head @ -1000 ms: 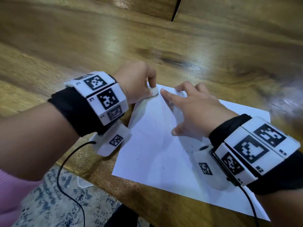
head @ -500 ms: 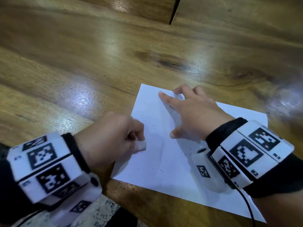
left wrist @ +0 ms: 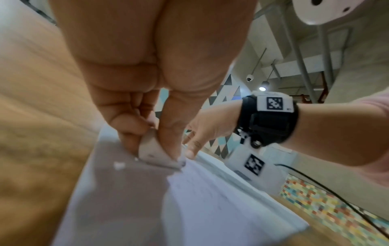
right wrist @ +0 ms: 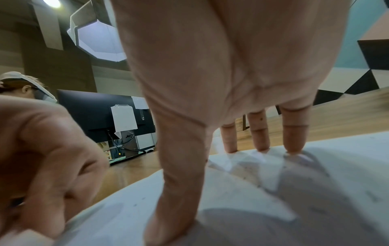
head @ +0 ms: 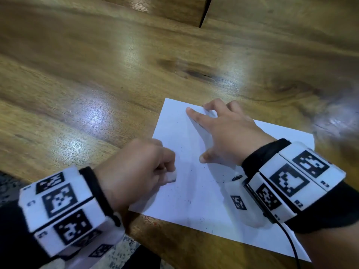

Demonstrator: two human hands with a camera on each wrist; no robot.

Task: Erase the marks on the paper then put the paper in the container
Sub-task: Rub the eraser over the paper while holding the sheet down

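A white sheet of paper [head: 194, 191] lies on the wooden table near its front edge, dotted with small dark specks. My left hand [head: 139, 167] pinches a small white eraser [head: 172, 176] and holds it against the paper's left part; the left wrist view shows the eraser [left wrist: 155, 153] between thumb and fingers, its end on the paper [left wrist: 210, 199]. My right hand [head: 223, 133] lies spread on the paper's far part, fingertips and thumb pressing it flat. In the right wrist view the fingers [right wrist: 294, 138] stand on the paper [right wrist: 315, 199]. No container is in view.
The glossy wooden table [head: 97, 74] stretches away to the far side and left, with a dark seam [head: 204, 14] at the back. A patterned rug [head: 120, 255] shows below the table's front edge. A black cable [head: 291, 245] trails from my right wrist band.
My left hand has carried the eraser from the paper's far left corner down toward its near left part. My right hand has stayed pressed on the paper.
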